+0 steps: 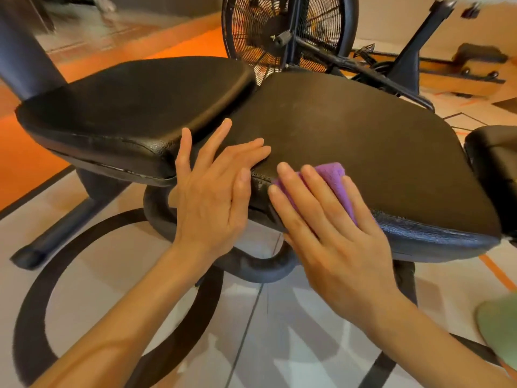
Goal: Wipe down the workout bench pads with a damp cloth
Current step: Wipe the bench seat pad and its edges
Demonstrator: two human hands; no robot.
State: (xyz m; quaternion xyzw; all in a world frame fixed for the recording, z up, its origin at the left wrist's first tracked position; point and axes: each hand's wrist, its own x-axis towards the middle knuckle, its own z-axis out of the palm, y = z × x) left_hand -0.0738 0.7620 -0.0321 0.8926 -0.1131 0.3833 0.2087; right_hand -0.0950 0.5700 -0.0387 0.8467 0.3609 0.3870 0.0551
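right pad [363, 147] top bare; left pad [134, 107] raised alongside, narrow gap.

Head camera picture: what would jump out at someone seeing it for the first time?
Most striking is the purple cloth, the one bright thing on the black bench pad, pressed flat near the pad's front edge under the right hand. Just beside it the left hand rests with straight fingers at the gap between this pad and the second pad on the left. Behind them stands a big caged fan wheel.

black bench pad [349, 141]; purple cloth [335, 183] on near edge
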